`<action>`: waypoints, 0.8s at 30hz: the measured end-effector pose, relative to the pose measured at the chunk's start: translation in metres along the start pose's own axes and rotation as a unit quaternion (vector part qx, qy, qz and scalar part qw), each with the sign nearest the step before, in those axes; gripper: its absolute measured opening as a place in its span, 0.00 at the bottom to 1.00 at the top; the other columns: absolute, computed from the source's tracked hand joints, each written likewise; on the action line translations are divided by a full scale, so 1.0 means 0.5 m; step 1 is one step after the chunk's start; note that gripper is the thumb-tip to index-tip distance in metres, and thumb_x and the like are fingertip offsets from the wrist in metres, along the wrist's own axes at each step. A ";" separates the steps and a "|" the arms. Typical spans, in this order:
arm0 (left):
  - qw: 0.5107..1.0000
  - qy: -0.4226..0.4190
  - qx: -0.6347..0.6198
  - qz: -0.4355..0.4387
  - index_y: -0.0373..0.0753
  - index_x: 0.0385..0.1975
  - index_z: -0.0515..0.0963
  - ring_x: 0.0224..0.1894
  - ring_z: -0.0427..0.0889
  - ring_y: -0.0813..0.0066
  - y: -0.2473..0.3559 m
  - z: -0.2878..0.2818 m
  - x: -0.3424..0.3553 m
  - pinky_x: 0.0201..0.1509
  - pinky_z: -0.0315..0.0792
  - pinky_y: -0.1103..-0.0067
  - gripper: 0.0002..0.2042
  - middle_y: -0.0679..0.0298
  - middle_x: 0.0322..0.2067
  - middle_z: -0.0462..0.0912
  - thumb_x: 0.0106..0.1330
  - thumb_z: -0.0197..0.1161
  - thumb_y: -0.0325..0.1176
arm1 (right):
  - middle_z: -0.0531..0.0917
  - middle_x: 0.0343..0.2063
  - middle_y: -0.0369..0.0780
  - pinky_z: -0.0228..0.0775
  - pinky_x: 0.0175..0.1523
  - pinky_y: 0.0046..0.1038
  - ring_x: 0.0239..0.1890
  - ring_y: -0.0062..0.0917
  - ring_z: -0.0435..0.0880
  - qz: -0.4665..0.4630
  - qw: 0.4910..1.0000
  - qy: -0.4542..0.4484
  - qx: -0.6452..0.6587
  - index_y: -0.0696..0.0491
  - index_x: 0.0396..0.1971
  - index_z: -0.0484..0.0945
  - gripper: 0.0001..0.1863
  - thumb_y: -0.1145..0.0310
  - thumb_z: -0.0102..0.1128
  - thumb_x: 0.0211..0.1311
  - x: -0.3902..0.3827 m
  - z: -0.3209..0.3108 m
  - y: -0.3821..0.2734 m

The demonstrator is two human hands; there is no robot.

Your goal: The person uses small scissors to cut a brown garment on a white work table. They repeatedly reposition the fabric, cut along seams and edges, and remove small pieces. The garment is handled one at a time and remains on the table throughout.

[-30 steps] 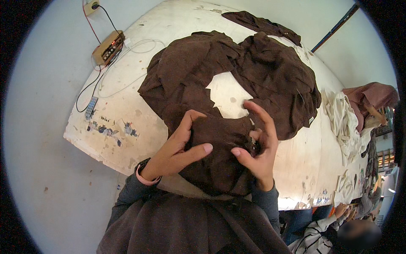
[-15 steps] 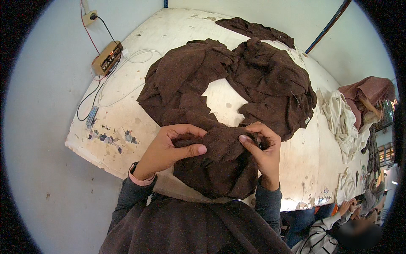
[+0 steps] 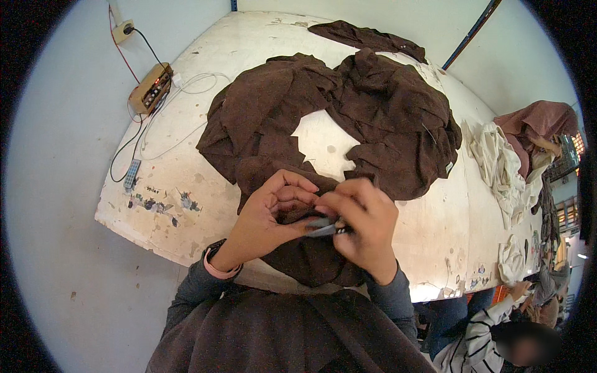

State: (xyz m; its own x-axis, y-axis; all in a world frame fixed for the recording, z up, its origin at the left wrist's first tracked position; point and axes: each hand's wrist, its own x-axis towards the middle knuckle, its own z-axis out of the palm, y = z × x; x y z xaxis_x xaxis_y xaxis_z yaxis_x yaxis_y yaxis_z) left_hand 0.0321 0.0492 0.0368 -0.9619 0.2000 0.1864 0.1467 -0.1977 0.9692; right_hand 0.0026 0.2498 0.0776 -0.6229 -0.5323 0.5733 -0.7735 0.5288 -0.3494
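Dark brown garment cloth (image 3: 311, 261) hangs below my hands at the near table edge and runs up into the larger pile. With its fingers closed, my left hand (image 3: 270, 208) pinches a fold of that cloth. Just to its right, my right hand (image 3: 368, 227) is closed round small grey metal thread snips (image 3: 322, 229), whose blades point toward the left thumb. The fingertips of both hands nearly meet over the cloth. The exact spot at the blades is partly hidden by the fingers.
The brown pile (image 3: 267, 105) curves round the middle of the pale, stained table (image 3: 168, 161). Another brown piece (image 3: 367, 40) lies at the back. Far left are a brown box with cables (image 3: 149, 88) and a remote control (image 3: 131, 174). White cloth (image 3: 494, 168) and a person (image 3: 491, 329) are at right.
My right hand has moved left toward the left hand and turned, bringing the metal snips into view. The left hand has bunched the cloth. The person at lower right has shifted slightly.
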 end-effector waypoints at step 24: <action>0.993 0.066 0.025 0.089 0.37 0.55 0.66 0.51 0.85 0.76 0.003 0.019 -0.004 0.56 0.76 0.81 0.24 0.56 0.44 0.88 0.64 0.72 0.23 | 0.83 0.40 0.31 0.65 0.33 0.27 0.33 0.22 0.82 -0.117 0.993 0.000 -0.023 0.46 0.39 0.85 0.20 0.68 0.64 0.39 0.023 -0.032 0.039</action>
State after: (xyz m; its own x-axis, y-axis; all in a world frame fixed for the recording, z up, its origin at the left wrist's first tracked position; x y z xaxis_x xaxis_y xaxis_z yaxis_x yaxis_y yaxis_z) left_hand 0.0367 0.0575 0.0395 -0.9410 0.0373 0.3363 0.3256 -0.1706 0.9300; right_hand -0.0180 0.2644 0.0892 -0.4276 -0.6439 0.6344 -0.8904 0.4210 -0.1729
